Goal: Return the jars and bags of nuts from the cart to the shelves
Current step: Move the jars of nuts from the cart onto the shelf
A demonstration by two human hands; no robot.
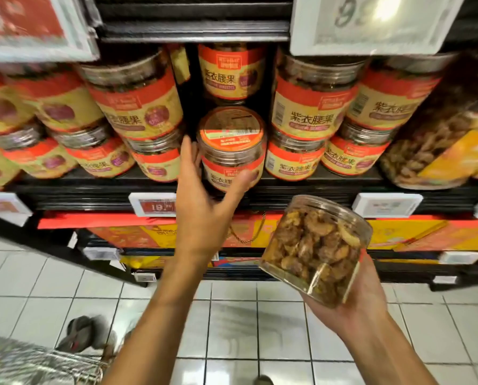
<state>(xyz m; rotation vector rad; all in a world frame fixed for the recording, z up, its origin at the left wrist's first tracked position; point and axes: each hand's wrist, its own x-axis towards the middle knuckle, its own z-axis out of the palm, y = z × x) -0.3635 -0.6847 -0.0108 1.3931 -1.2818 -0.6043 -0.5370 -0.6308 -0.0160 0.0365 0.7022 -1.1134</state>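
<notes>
Our left hand (pixel 204 207) is spread wide at one jar (pixel 231 134) on the shelf (pixel 301 187). Its fingers lie straight along the jar's left wall and the thumb stretches across the label. We cannot tell whether it presses. Our right hand (pixel 363 301), lower and well apart from the left, grips a tilted jar (pixel 315 245) from beneath, its clear base turned to us and packed with nuts.

Behind the left hand's jar one back jar (pixel 231 70) stands higher up. Right of that hand we count four labelled jars (pixel 313 107), stacked two on two, then one bigger jar (pixel 432 145) past them. Left of it the jars (pixel 137 101) are blurred; we make out at least six, also in two layers.

Four price tags (pixel 152 208) line the shelf edge, one just left of our left wrist. Two large signs (pixel 365 20) hang above. One cart (pixel 32 362) corner shows below our left forearm.
</notes>
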